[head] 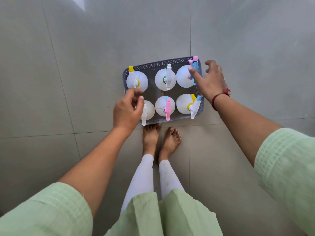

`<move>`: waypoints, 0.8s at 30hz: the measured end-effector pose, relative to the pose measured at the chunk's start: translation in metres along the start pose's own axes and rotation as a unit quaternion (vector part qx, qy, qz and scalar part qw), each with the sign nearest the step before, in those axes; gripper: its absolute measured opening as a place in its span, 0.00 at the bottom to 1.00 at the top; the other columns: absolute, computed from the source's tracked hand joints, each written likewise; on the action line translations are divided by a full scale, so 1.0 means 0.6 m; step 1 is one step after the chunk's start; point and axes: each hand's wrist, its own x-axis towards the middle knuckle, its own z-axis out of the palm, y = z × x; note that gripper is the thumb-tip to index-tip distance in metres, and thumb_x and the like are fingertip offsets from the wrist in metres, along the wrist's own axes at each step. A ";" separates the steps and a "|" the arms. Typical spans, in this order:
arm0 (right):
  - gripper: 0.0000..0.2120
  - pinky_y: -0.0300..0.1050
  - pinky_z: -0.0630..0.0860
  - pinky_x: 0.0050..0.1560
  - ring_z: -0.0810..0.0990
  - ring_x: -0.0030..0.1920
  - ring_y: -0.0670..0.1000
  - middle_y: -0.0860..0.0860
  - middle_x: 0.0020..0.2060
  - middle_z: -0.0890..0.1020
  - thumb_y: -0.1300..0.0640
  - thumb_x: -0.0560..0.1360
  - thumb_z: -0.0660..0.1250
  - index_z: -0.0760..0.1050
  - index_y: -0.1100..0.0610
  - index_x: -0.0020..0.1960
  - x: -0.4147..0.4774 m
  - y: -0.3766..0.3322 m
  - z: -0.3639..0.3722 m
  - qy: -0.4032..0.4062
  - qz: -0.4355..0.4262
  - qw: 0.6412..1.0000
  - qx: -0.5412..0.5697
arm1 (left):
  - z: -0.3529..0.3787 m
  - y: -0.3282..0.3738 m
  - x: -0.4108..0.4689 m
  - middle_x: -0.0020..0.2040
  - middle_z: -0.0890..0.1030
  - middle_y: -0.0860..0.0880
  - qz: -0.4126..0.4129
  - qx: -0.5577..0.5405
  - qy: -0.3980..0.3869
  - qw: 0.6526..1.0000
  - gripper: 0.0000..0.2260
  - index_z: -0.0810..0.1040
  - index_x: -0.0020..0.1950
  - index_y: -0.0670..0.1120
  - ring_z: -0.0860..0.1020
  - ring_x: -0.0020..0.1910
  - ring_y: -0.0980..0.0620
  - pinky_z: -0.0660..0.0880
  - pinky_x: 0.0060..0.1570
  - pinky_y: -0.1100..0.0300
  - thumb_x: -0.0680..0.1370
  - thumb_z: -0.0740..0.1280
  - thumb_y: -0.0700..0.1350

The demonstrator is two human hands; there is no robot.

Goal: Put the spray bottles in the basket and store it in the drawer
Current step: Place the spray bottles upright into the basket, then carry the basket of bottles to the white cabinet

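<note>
1. Where the grey perforated basket (163,64) rests on the tiled floor (68,65), it sits directly ahead of the person's bare feet (160,138), with its near rim just beside the toes
2. Six spray bottles (165,79) stand upright inside the basket in two rows of three; all have white bodies, with trigger heads in white, yellow, pink and blue
3. Left hand (127,113): positioned over the near-left corner of the basket, above the near-left bottle (148,109) and just below the far-left bottle with the yellow nozzle (136,80). Fingers are curled loosely inward, partly open, and nothing is gripped
4. Right hand (210,80): positioned over the far-right edge of the basket, fingers spread wide. The thumb lies against the blue-and-pink trigger head (194,65) of the far-right bottle; whether it touches cannot be told. No object is enclosed
5. Near-right bottle (184,103): sits beneath the right wrist, which carries a red thread band (219,97)
6. Both forearms extend from pale green sleeves (286,164) and reach the basket from opposite sides
</note>
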 end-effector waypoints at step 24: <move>0.17 0.58 0.77 0.59 0.78 0.57 0.62 0.60 0.58 0.79 0.57 0.74 0.62 0.73 0.57 0.63 0.103 0.188 0.131 -0.162 0.169 0.969 0.082 | 0.134 -0.203 0.121 0.57 0.79 0.41 -0.381 -0.034 -0.071 0.921 0.12 0.74 0.60 0.46 0.78 0.56 0.39 0.77 0.57 0.45 0.78 0.57 0.42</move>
